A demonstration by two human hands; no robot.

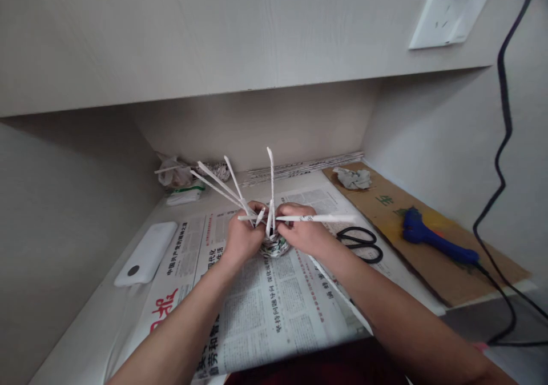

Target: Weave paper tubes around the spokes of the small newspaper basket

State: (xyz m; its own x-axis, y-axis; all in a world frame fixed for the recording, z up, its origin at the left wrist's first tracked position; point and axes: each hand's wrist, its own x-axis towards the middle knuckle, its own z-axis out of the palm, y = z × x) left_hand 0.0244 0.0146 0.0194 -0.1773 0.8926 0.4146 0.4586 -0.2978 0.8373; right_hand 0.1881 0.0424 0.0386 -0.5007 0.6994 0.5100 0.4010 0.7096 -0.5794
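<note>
A small woven basket (275,249) of rolled paper sits on the newspaper between my hands, with several white paper tubes (272,182) sticking up and fanning out from it. My left hand (246,235) is closed on the basket's left side, where tubes cross at the fingers. From the other side, my right hand (303,228) pinches at the rim. One paper tube (327,219) runs out to the right across its fingers. Another paper strip (340,291) slants down beside my right forearm. Fingertips of both hands are partly hidden by the tubes.
Newspaper (252,311) covers the tabletop. Right of my hands lie black-handled scissors (359,243). A blue corded glue gun (436,242) and crumpled paper (353,178) rest on cardboard (385,216). At left is a white power bank (146,253); long paper sticks (299,169) lie behind.
</note>
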